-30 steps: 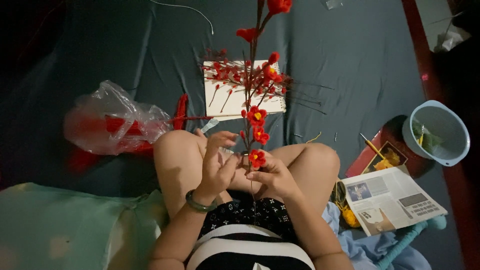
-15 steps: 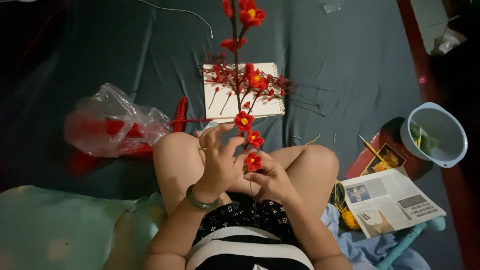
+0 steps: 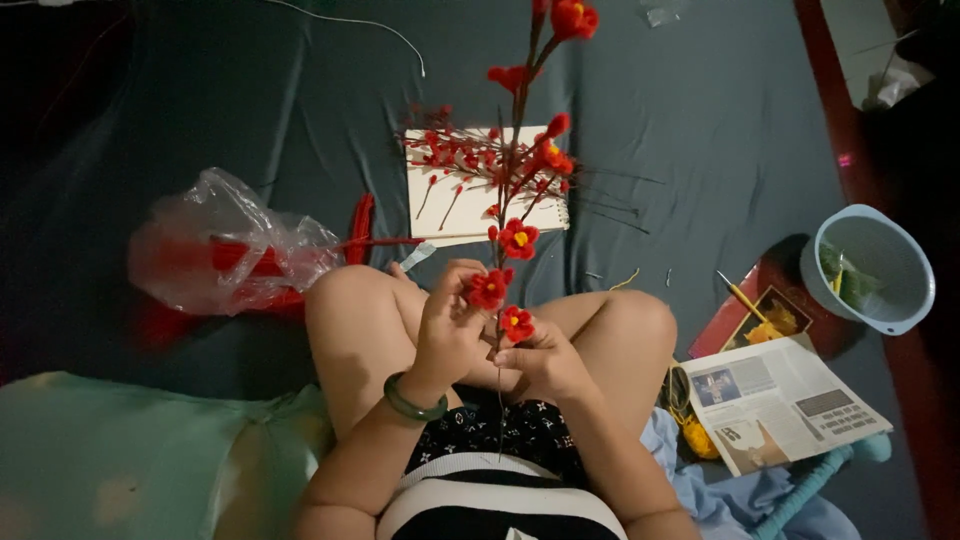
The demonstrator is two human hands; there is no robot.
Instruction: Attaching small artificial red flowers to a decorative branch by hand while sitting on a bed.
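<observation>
The left hand [image 3: 450,325] and right hand [image 3: 540,362] both pinch the lower stem of a red flower branch [image 3: 512,190], held upright above the lap. Beyond the branch lies a notebook [image 3: 485,205] strewn with loose flower stems; a plastic bag [image 3: 225,245] sits left of it.

Dark teal floor covering [image 3: 700,130]; on it a white pad [image 3: 450,205]; clear plastic bag [image 3: 225,245]; pale blue bowl [image 3: 875,265]; printed leaflet [image 3: 785,400].
</observation>
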